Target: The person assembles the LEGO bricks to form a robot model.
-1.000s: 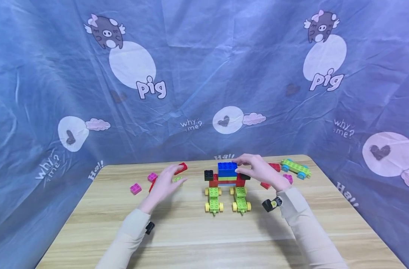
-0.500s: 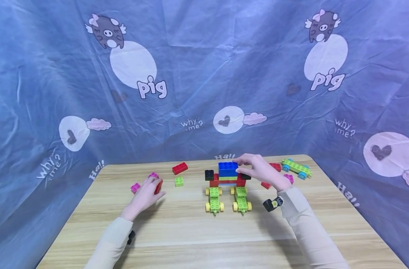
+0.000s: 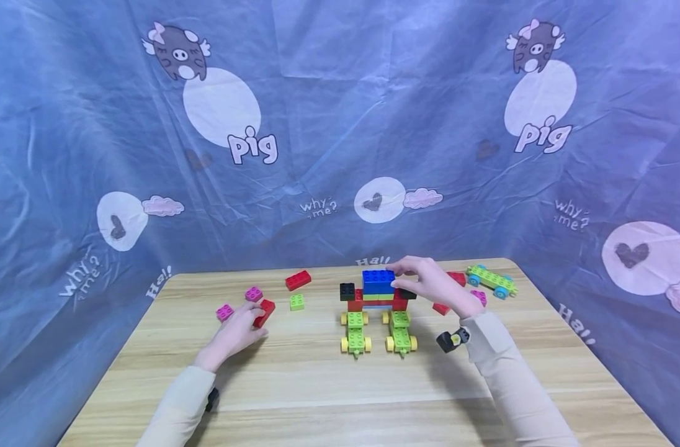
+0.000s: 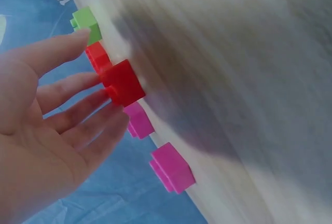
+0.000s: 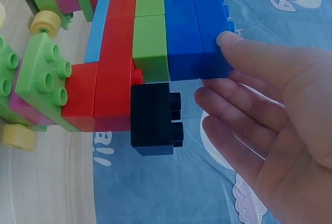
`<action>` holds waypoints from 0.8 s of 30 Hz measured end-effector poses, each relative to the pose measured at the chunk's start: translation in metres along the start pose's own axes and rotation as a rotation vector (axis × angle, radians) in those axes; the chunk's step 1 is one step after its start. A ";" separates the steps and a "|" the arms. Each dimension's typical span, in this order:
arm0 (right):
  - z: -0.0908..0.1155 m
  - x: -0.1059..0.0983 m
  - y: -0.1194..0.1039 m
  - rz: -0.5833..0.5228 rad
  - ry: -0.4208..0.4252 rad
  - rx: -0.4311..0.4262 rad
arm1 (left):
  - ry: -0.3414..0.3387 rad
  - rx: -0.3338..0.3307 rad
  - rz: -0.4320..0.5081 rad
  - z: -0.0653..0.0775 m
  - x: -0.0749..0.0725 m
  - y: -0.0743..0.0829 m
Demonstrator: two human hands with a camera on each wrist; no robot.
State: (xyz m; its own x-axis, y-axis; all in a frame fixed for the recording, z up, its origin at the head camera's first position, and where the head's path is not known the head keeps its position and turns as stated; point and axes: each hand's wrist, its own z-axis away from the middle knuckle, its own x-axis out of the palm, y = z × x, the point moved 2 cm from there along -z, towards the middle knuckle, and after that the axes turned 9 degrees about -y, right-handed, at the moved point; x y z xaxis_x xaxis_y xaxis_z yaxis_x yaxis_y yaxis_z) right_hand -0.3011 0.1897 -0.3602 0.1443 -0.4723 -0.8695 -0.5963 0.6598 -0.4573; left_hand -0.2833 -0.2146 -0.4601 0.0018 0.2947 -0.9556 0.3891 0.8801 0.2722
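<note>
My left hand (image 3: 236, 335) lies at the left of the table, its fingertips at the studded side of a red brick (image 4: 123, 83). The thumb stands apart from that brick in the left wrist view. At the middle stands a built block figure, with green wheeled bases (image 3: 355, 335), red bricks (image 5: 116, 68), green bricks and black bricks (image 5: 150, 117). Two stacked blue bricks (image 5: 194, 32) top it. My right hand (image 3: 429, 282) holds the upper blue brick at its right end, thumb on the near face and fingers behind, partly hidden.
Pink bricks (image 3: 225, 312) lie beside the left hand. A second red brick (image 3: 298, 280) and a small green brick (image 3: 297, 302) lie behind and right of it. Behind the right hand are more red bricks (image 3: 457, 278), a pink brick (image 3: 478, 298) and a green car base (image 3: 491, 279).
My left hand has moved left and toward me from near the back red brick to the nearer one, which now lies flatter and angled. The right hand stays on the blue brick.
</note>
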 end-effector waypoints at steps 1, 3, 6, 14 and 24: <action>0.000 0.000 0.000 -0.002 0.002 0.000 | -0.002 -0.002 0.011 0.000 -0.001 0.000; 0.000 0.000 0.000 0.000 0.004 -0.002 | -0.004 -0.006 0.034 0.000 -0.002 0.001; 0.000 0.001 0.000 0.001 0.003 -0.008 | 0.004 -0.015 0.044 -0.001 -0.003 0.000; 0.000 0.000 -0.001 0.003 0.002 -0.013 | 0.021 -0.062 0.013 0.000 -0.003 -0.007; 0.000 0.000 -0.001 0.000 -0.003 -0.021 | -0.011 -0.090 0.010 -0.006 -0.003 -0.010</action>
State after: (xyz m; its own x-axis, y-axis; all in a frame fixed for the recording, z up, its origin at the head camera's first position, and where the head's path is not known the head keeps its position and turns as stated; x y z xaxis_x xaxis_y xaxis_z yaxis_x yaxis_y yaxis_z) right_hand -0.3004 0.1887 -0.3595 0.1469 -0.4708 -0.8699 -0.6124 0.6473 -0.4538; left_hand -0.2928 -0.2217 -0.4587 0.0156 0.2996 -0.9539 0.3042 0.9074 0.2899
